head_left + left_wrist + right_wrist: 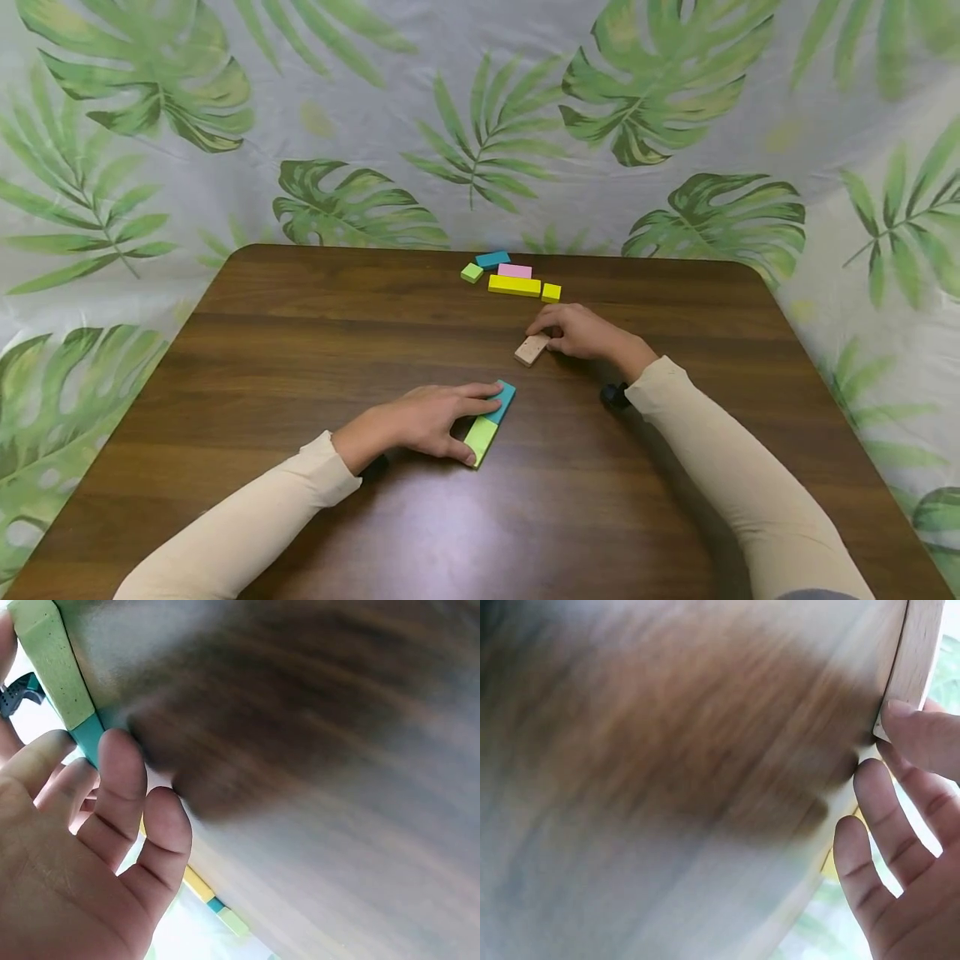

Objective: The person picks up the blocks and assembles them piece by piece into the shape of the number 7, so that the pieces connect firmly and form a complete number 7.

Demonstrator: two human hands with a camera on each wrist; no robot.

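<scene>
Wooden block [530,352] in play, pinched by the right hand [581,331], thumb and fingers at its far end! It sits beyond and to the right of the blue block [505,401] on the tabletop [300,333]; whether it touches down, I can't tell. Over to the left hand [435,419]: a released grip, fingers stretched onto the blue block, thumb at the near end of the light green block [482,434], those two end to end. At the far side, the long yellow block [514,287] lines up just beside the yellow cube [551,292].
</scene>
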